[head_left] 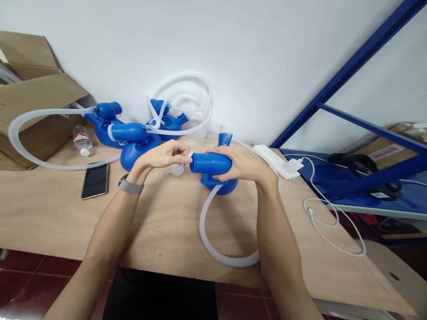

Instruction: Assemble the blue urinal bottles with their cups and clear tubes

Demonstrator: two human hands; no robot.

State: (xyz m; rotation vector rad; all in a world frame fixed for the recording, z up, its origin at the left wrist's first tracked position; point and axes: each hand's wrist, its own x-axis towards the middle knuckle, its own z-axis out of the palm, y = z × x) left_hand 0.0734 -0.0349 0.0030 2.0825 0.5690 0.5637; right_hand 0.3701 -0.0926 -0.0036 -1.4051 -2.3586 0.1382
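The blue plastic vessel with a tubular neck is held just above the middle of the wooden surface. The right hand is wrapped around its neck, and the left hand pinches a small white piece at its mouth. A translucent white hose loops from it toward the near edge. More blue vessels with hoses lie far left, a black phone lies left, and a white power strip lies right.

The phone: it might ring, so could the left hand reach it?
Probably yes: the phone lies on open tabletop beside the left hand, nothing between, though it pinches the blue container's white fitting.
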